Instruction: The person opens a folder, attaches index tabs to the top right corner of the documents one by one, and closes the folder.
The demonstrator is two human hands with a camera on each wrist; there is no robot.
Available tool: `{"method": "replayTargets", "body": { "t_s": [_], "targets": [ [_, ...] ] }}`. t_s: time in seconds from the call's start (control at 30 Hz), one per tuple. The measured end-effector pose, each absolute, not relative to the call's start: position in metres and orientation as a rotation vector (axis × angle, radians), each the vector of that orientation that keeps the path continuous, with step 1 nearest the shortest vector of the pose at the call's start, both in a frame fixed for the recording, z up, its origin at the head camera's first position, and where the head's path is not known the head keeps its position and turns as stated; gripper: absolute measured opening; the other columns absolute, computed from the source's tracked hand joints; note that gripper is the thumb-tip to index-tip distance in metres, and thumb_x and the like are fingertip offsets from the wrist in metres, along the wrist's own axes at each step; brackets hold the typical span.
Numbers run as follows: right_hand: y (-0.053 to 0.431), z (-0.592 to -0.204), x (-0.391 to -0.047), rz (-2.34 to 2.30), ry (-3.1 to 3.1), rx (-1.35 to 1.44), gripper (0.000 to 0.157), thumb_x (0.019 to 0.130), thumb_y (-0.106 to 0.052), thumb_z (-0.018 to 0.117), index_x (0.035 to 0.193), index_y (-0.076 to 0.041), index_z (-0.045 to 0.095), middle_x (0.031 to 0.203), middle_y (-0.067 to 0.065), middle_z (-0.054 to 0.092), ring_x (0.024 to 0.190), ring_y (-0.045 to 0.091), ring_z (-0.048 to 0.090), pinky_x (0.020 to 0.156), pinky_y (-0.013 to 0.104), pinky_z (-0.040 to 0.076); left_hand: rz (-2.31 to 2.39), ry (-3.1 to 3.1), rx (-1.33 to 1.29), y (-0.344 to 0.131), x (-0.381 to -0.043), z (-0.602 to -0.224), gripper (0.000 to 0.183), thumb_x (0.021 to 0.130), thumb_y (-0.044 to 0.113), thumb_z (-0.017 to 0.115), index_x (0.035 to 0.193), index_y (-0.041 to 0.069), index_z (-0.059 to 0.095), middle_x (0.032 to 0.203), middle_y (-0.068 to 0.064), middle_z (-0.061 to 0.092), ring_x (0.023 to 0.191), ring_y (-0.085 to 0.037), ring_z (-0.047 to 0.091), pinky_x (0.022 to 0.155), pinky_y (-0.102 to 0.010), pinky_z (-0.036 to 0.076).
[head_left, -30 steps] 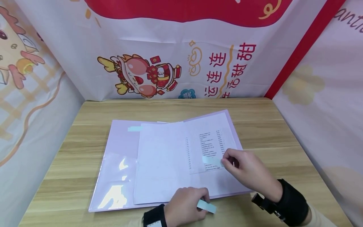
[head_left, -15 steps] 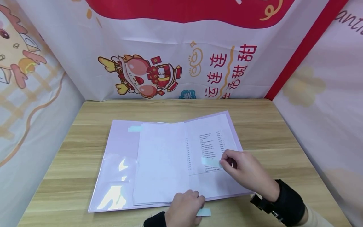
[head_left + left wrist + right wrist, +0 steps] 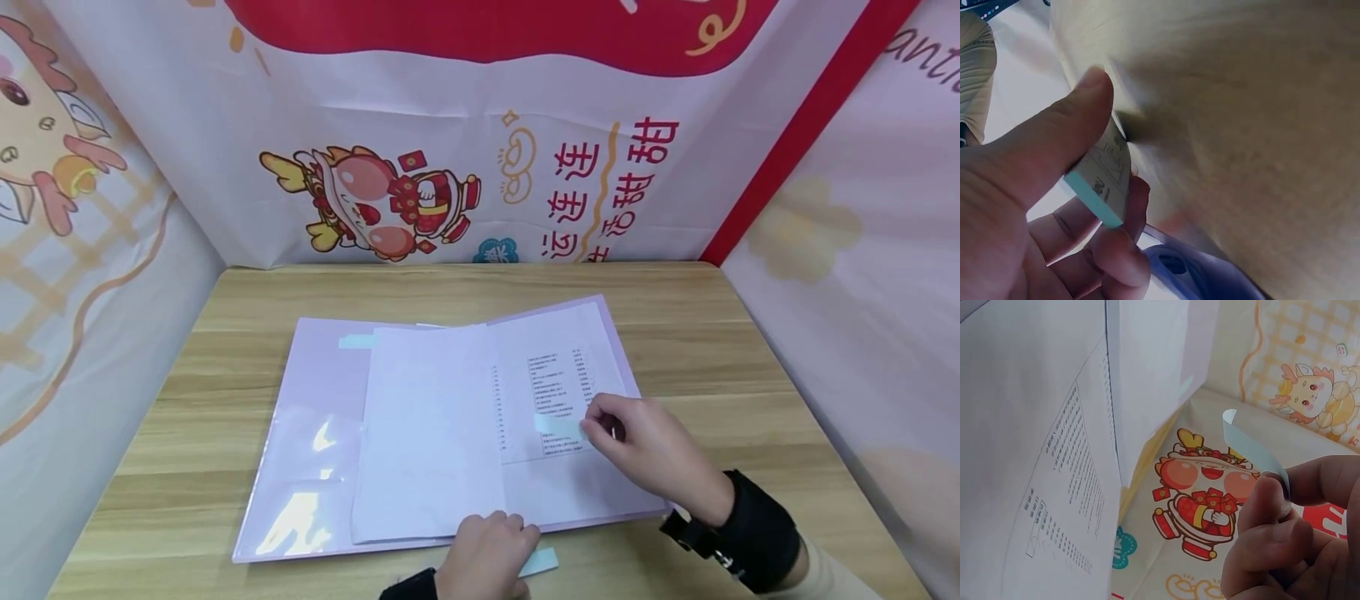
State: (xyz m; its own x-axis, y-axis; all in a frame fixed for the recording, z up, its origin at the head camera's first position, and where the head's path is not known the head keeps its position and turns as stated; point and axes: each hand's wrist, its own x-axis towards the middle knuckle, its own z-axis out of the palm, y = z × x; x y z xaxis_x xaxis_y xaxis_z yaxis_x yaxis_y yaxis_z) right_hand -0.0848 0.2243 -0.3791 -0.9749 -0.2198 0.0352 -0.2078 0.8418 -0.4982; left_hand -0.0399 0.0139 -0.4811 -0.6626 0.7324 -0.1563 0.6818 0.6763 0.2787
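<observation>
An open lilac folder point(image 3: 303, 392) lies on the wooden table, with a blank white sheet point(image 3: 427, 433) on its left and a printed page point(image 3: 562, 492) on its right. My right hand point(image 3: 660, 450) is over that page, pinching one pale blue sticky note point(image 3: 1250, 449) between thumb and forefinger. The note's free end curls upward in the right wrist view. By the folder's lower edge, my left hand point(image 3: 487, 554) grips a small pad of sticky notes point(image 3: 1102, 178) between thumb and fingers. Most of the pad is hidden by that hand in the head view.
Another pale blue sticky note point(image 3: 357, 342) sticks out at the upper left of the blank sheet. Wooden tabletop point(image 3: 187, 417) surrounds the folder. Printed cloth point(image 3: 420, 92) hangs behind the table, with more on both sides.
My left hand has shifted slightly down, and the pad in it has turned and is more covered. The right hand stays nearly still over the printed page, still pinching the sticky note.
</observation>
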Motion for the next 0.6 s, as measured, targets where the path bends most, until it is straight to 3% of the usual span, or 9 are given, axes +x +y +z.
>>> {"method": "replayTargets", "body": {
  "t_s": [0.6],
  "targets": [
    [0.2276,-0.3822,-0.0865,-0.813,2.987,-0.335,0.011,0.088,-0.018,0.063,0.078,-0.021,0.062,0.065,-0.012,0.054,0.055,0.006,0.047,0.049,0.022,0.041,0.232,2.588,1.109,0.0142,-0.0403,-0.4862,0.036,0.067,0.04,0.081,0.093,0.02,0.067,0.069,0.01,0.053,0.057,-0.004,0.042,0.045,-0.022,0.032]
  ]
}}
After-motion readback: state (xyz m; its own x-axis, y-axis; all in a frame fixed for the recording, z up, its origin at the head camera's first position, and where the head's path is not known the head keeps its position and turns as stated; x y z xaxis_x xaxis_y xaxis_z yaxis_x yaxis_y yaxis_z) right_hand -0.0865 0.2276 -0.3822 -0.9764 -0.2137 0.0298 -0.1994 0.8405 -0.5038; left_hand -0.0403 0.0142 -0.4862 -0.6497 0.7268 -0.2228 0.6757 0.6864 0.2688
